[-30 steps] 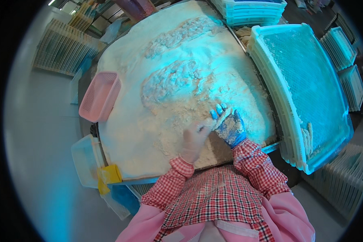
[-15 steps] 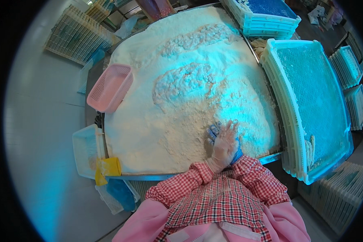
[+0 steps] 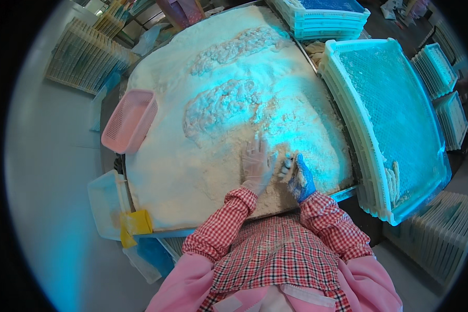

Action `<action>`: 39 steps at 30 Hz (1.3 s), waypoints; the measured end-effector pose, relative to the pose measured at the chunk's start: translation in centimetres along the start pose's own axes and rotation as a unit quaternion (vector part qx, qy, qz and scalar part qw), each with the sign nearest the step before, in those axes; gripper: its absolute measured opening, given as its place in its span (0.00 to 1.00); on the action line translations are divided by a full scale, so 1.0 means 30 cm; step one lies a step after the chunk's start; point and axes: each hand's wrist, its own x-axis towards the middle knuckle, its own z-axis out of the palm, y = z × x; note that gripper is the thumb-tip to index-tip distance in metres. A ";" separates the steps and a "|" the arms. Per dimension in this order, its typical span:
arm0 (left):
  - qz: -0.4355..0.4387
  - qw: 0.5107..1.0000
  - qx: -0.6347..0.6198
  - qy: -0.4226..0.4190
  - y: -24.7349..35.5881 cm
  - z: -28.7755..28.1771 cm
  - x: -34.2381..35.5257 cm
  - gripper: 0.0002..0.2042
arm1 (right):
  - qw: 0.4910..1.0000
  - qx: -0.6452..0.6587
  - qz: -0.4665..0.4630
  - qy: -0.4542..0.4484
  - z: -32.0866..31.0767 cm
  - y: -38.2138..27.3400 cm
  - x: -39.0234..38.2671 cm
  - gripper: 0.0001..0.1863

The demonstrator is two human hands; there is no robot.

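Observation:
My left hand (image 3: 258,163), in a clear glove, lies open on the flour spread (image 3: 171,192) with its fingers outstretched. Just right of it my right hand (image 3: 297,178), in a blue glove caked with flour, has its fingers curled round a pale floured piece (image 3: 291,167), partly hidden. Lumpy floured mounds (image 3: 221,106) lie beyond both hands. To the right, several pale strips (image 3: 392,182) lie in the lower corner of a mesh tray (image 3: 379,83) on a stack of trays.
A pink basket (image 3: 129,120) sits on the left edge. A clear container (image 3: 104,203) with a yellow item (image 3: 138,222) is at lower left. More tray stacks stand at back right (image 3: 325,23), far right (image 3: 434,67) and far left (image 3: 80,57). A metal rim (image 3: 340,193) borders the flour.
My left hand has moved from over my right hand to farther left and forward, spreading flat on the flour. My right hand, covered half a second ago, now shows with curled fingers.

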 end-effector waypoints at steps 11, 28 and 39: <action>-0.002 0.999 -0.043 0.030 0.101 -0.002 -0.013 0.32 | 0.985 -0.071 0.074 0.140 0.174 -0.022 -0.021 0.25; 0.137 0.972 -0.103 -0.159 -0.437 -0.037 0.776 0.22 | 0.828 -0.449 -0.202 0.268 -0.419 -0.997 -0.680 0.31; 0.316 0.943 -0.047 -0.091 -0.322 -0.189 0.480 0.10 | 0.861 -0.369 -0.319 0.143 -0.139 -0.838 -0.599 0.25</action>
